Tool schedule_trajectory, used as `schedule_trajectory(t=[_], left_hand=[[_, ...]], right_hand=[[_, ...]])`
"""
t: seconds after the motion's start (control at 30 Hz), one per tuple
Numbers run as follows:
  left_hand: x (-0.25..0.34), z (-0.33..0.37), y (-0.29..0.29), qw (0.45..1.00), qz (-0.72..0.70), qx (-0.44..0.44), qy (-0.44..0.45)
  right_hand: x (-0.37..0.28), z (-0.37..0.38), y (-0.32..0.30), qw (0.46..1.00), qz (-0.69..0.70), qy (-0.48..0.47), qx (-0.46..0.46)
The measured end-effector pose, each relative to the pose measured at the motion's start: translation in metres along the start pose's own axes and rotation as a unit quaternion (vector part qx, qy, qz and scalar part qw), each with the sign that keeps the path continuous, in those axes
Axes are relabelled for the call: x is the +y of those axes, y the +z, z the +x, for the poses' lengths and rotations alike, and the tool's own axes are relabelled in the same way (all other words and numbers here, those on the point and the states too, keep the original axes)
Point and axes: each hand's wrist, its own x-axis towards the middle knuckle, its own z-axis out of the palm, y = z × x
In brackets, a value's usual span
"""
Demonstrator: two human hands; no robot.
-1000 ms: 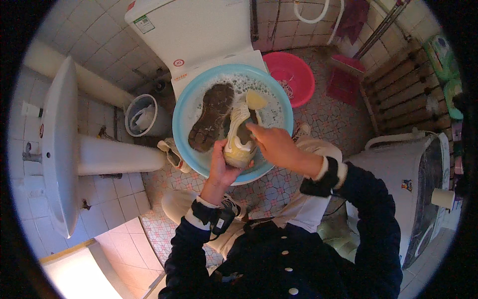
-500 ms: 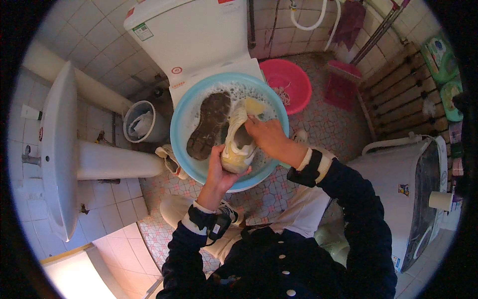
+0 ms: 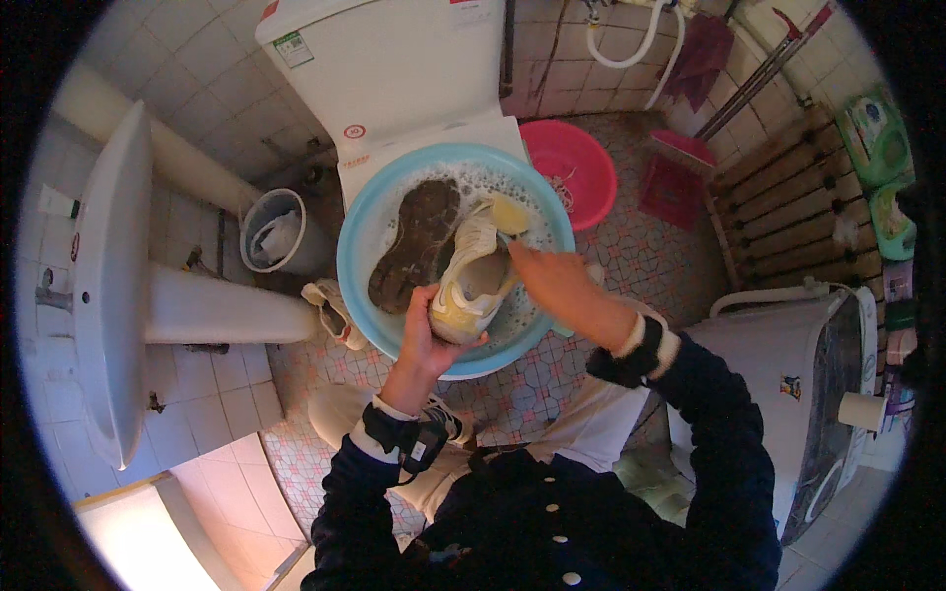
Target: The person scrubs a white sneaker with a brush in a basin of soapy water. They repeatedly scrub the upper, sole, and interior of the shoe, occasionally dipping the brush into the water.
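Note:
A pale blue basin (image 3: 357, 286) of sudsy water stands before me. My left hand (image 3: 429, 335) is wrapped round the heel of a white and yellow sneaker (image 3: 471, 281), held tilted over the basin with its opening up. My right hand (image 3: 570, 294) is closed, its fingertips at the right edge of the shoe's opening; whatever they grip is hidden. A small teal end (image 3: 562, 330) shows below that hand. Beyond the sneaker's toe is a pale yellow block-like piece (image 3: 509, 215). A dark brown shoe sole (image 3: 419, 241) lies face up in the suds, left of the sneaker.
Behind the basin is a white toilet (image 3: 394, 79). A pink basin (image 3: 601, 177) with laces inside stands far right. Leftward are a bucket (image 3: 258, 261), another shoe (image 3: 335, 313) on the floor and a sink (image 3: 116, 295). A washing machine (image 3: 754, 379) is at right, a dustpan (image 3: 673, 187) behind.
My right hand has shifted right and slightly down, drawing back from inside the shoe's opening to its edge. The left hand still holds the sneaker. The view has shifted slightly.

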Motion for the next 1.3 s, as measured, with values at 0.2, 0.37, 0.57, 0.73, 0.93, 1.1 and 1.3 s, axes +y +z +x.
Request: schedule_trajectory(t=[0.2,0.37,0.57,0.73,0.93,1.1,1.3], left_hand=[[-0.008,0.003,0.003,1.000,0.000,-0.002,-0.005],[-0.003,0.001,-0.002,1.000,0.010,0.007,0.019],[-0.006,0.006,-0.003,1.000,0.001,-0.009,0.001],[-0.001,0.002,-0.002,1.000,0.011,0.005,0.010],[-0.008,0.006,-0.001,0.999,0.023,0.003,0.025],[-0.005,0.001,0.000,0.999,0.035,0.011,0.033],[-0.004,-0.002,0.004,0.997,0.055,-0.028,0.036]], right_hand=[[-0.001,0.009,0.012,0.995,0.046,-0.045,0.072],[-0.006,0.003,0.012,0.993,-0.099,0.004,0.065],[-0.010,0.001,0.012,0.998,0.035,-0.053,-0.002],[-0.011,0.007,0.011,0.998,-0.037,-0.025,0.033],[-0.026,-0.010,0.007,0.998,0.024,-0.043,0.025],[-0.013,0.010,0.006,0.996,0.005,-0.041,0.075],[-0.020,-0.018,0.011,0.994,0.105,-0.034,0.021]])
